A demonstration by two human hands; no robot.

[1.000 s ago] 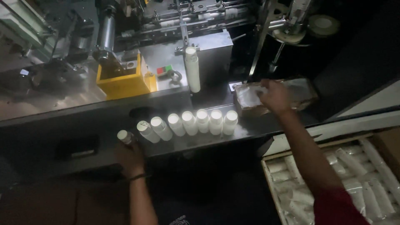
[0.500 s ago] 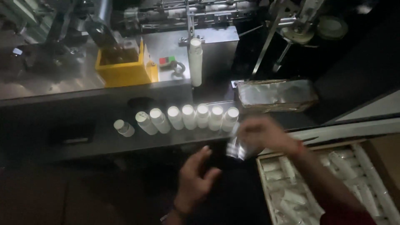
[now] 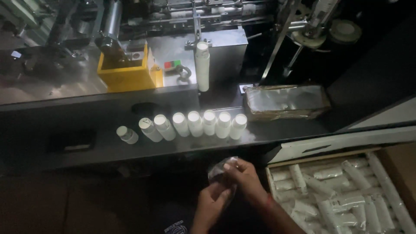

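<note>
Both hands meet low in front of the metal ledge. My right hand (image 3: 246, 177) and my left hand (image 3: 211, 203) pinch a clear plastic bag (image 3: 219, 170) between them. Above the hands, several stacks of white paper cups (image 3: 195, 123) lie side by side on the ledge (image 3: 86, 151), and one shorter stack (image 3: 127, 134) lies apart at the left. A block of clear bags (image 3: 286, 101) rests on the ledge at the right.
A cardboard box (image 3: 277, 161) at the lower right holds several wrapped cup stacks (image 3: 342, 197). Behind the ledge stands a machine with a yellow housing (image 3: 130, 76), red and green buttons (image 3: 172, 65) and an upright cup stack (image 3: 202, 65).
My right hand left the block of bags and came down with a clear bag. My left hand moved from the leftmost cup stack over to the bag.
</note>
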